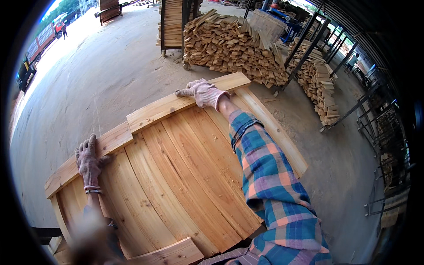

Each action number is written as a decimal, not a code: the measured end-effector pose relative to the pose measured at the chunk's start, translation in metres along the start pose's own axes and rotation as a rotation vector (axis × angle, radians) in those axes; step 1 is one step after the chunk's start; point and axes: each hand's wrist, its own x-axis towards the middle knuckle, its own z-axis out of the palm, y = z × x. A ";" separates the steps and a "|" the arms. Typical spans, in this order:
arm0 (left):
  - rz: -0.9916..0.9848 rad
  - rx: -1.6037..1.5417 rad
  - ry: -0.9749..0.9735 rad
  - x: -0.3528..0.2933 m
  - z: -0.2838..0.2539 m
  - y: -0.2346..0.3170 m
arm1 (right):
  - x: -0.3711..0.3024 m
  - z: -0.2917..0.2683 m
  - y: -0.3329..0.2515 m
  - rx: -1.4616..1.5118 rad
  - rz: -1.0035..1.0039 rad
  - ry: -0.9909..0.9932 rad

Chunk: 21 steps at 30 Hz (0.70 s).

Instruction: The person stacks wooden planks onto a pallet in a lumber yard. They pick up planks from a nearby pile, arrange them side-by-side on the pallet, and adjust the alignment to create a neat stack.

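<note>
Head view: the left crossboard (112, 139) and right crossboard (161, 109) lie end to end over the far ends of the planks (176, 168), right in front of you, their meeting ends stepped rather than flush. To do this step well, I'd bear down evenly with both palms, nudge the crossboards until that step closes, and sight along the outer edge before letting go; keep your fingertips out of the joint, where they could get pinched. Your left hand (89, 161), gloved, lies across the left crossboard with its fingers spread toward the outer edge and its thumb stuck out to the right, so it seems to press rather than clasp. Your right hand (204, 92), gloved too, sits on the right crossboard, fingers reaching left and over the outer edge; their undersides are hidden, so I can't tell whether they grip. Nearer your body, a short board (170, 254) lies across the planks. Beyond the work is the bare floor (88, 88), with a wood pile (234, 48) and a rack (172, 26) further out, and a truck (44, 39) far off to your left.
</note>
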 end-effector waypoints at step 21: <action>-0.071 -0.672 0.471 -0.309 -0.202 0.046 | -0.095 0.019 -0.169 -0.005 0.128 -0.076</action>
